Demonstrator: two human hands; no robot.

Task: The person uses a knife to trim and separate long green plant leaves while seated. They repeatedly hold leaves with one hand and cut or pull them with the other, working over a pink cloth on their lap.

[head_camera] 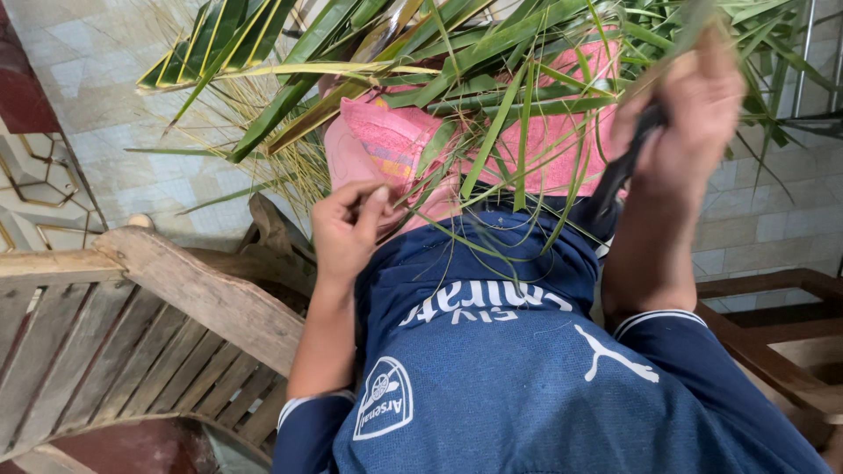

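The left hand [347,230] pinched a thin leaf strip [457,241], the right hand [694,114] closed its fingers on a dark knife [615,189], and most palm fronds [457,61] above remained uncut.

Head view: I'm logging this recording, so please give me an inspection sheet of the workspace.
Surface: the lap, covered by a pink cloth below a blue shirt.
Job's things: green palm leaves lie across the lap; thin strips trail over the shirt.
Clutter: dry yellowish fibres hang beside the leaves.
Hands: left hand pinches a thin strip; right hand grips a dark tool, its kind unclear.
Cables: nothing seen.
Surroundings: worn wooden bench on the left, wooden furniture on the right, pale tiled floor.
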